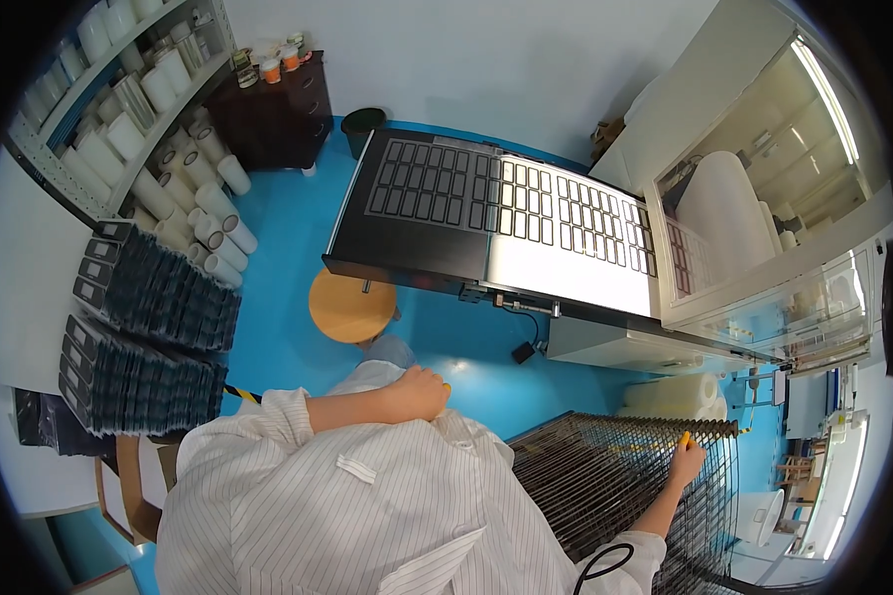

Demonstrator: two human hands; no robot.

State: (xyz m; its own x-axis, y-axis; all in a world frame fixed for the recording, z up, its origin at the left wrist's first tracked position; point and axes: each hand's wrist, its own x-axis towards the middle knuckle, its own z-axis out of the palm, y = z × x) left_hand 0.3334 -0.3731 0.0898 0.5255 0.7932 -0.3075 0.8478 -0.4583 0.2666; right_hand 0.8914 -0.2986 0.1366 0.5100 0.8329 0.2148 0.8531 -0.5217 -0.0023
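Observation:
My left hand is closed in a fist before my waist, with a bit of yellow at its fingertips; whatever it may hold is hidden. Over to the right, my right hand grips the far edge of a wire drying rack, a yellow cover showing on one finger. The rack is made of many thin stacked wire shelves. Ahead of me, a conveyor table carries a sheet printed with rows of dark-outlined rectangles. The belt's right part is brightly lit and leads into a white machine with a clear window.
A round wooden stool stands under the conveyor's left end. Stacks of dark framed panels are at left, below shelves of film rolls. A dark cabinet and a bin are at the back. Large pale rolls lie behind the rack.

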